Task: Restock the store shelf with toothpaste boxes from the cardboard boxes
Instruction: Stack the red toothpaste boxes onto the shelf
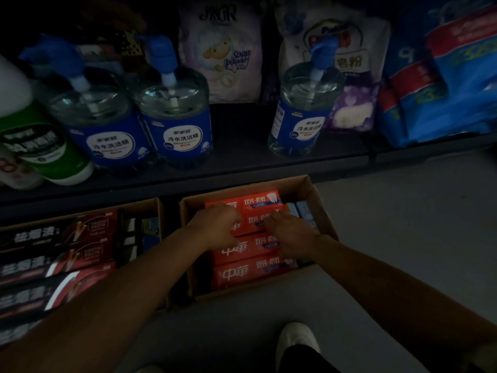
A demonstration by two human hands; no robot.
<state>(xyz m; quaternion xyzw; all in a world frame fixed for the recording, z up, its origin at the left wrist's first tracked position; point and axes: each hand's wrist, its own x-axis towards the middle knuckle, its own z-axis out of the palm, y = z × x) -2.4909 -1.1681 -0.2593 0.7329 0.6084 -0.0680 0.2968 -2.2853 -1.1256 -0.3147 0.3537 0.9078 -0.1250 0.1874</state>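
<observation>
Lighting is dim throughout. Two open cardboard boxes are sitting on the grey floor (376,224) directly in front of the bottom shelf (242,168). The right cardboard box (320,208) is holding red toothpaste boxes (250,270) lying flat in rows, with a few pale blue cartons (302,211) standing along its right wall. Both of the person's hands are reaching into this box. The left hand (215,227) is lying on the red toothpaste boxes with its fingers curled down over the left part of the second box from the back; whether that grip is actually clamped on the box cannot be told, since the fingertips are hidden. The right hand (290,232) is resting on the right part of the same row, fingers extended and relaxed, the index finger pressing on the box top. The left cardboard box (158,208) is holding black-and-red toothpaste boxes (67,254) lying flat, just beside the right box. On the bottom shelf three clear pump bottles (174,125) with blue labels are standing upright, two side by side at left and one further right. A green-and-white bottle (48,152) is lying tilted at the far left. Soap powder bags (223,55) are standing behind the bottles, and blue-and-red packs (443,84) are stacked at the right end. A white shoe (295,340) is showing at the bottom edge.
</observation>
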